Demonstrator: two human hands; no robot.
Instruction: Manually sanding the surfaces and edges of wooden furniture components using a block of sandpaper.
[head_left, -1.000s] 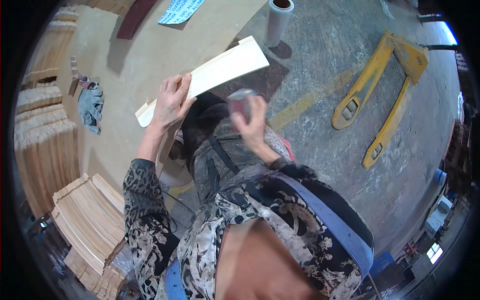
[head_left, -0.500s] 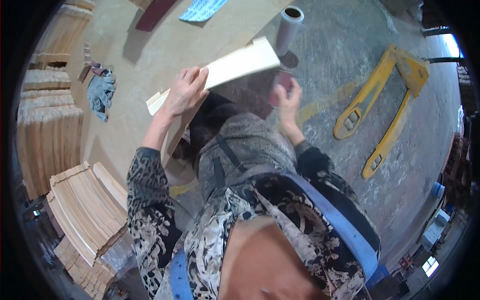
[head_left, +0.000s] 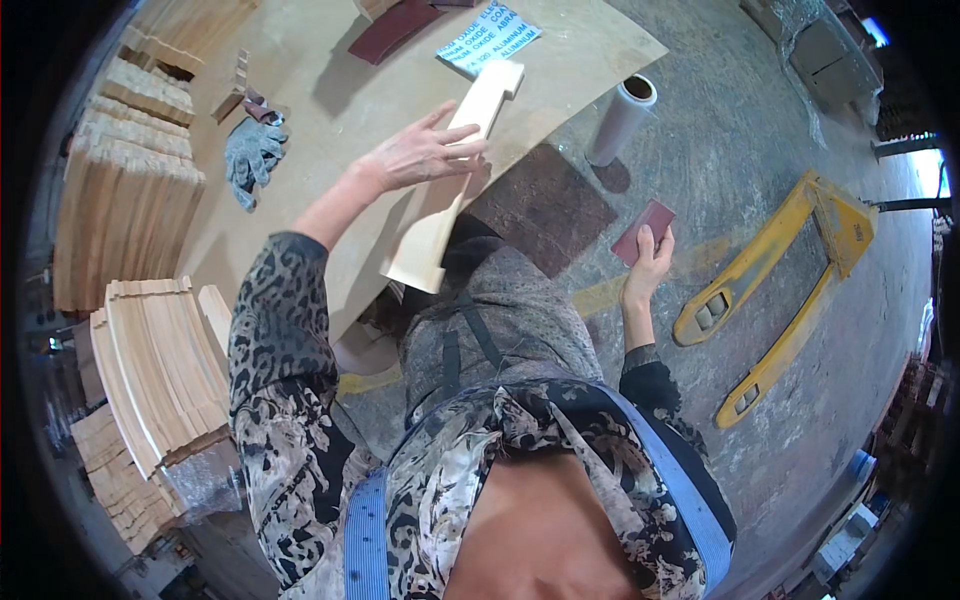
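Observation:
A pale, slightly curved wooden piece [head_left: 455, 185] with notched ends lies slantwise over the near edge of the table [head_left: 320, 150]. Across its upper half, my left hand [head_left: 430, 155] grips it from the left side, fingers laid over it and partly spread. The thumb side points away from me; the underside of the grip is hidden. Off to the right, above the floor, my right hand [head_left: 650, 268] is closed on a flat dark red sanding pad [head_left: 643, 232]. The pad is apart from the wood.
Grey gloves [head_left: 253, 155], a blue-and-white printed sheet [head_left: 490, 38] and a dark red curved strip [head_left: 395, 35] lie on the table. Stacks of wooden pieces [head_left: 130, 220] stand left. A roll of clear film [head_left: 620, 120] and a yellow pallet jack [head_left: 770, 270] are on the right.
The wooden piece has turned steeper, its far end swinging away from me. My left hand has shifted its hold, its fingers now straighter. My right hand has moved right with the sanding pad.

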